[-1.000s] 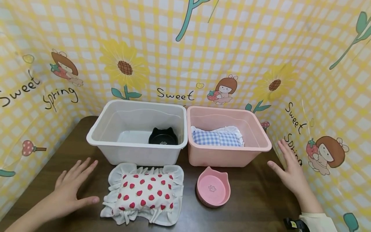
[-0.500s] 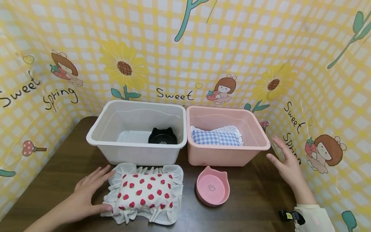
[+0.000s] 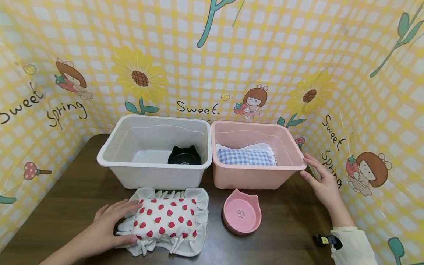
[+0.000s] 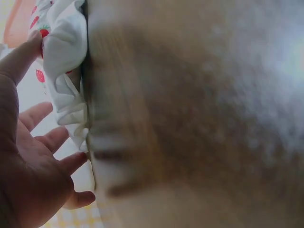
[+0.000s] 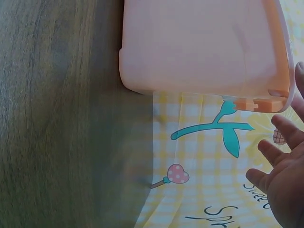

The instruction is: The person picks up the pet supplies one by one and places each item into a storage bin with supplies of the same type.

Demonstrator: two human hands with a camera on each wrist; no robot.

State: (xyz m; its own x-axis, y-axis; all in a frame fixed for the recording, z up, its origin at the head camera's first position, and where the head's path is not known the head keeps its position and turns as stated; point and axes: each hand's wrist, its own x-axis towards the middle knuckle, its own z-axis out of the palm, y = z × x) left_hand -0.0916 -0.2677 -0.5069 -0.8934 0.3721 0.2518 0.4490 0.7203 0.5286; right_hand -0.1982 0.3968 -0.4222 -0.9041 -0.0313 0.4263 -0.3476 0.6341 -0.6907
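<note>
My left hand (image 3: 107,224) lies over the left edge of a small frilled pillow (image 3: 169,219) with a strawberry print, fingers spread and fairly straight. The left wrist view shows its thumb on the printed cloth beside the white ruffle (image 4: 66,47). My right hand (image 3: 322,186) is at the right end of a pink plastic bin (image 3: 251,178), fingertips at the rim corner; whether they touch it I cannot tell. Its fingers are extended in the right wrist view. A pink cat-eared pet bowl (image 3: 240,213) with a paw print stands on the table between the hands.
A white bin (image 3: 159,177) stands left of the pink one, a black cat-eared bowl (image 3: 184,154) inside. The pink bin holds a blue checked pillow (image 3: 246,157). Behind the dark wooden table (image 3: 281,228) hangs a yellow checked cloth (image 3: 185,73).
My left hand has moved right, from bare table onto the strawberry pillow's left edge. My right hand has moved slightly left, up to the pink bin's rim. The pillows, bowls and bins appear unmoved.
</note>
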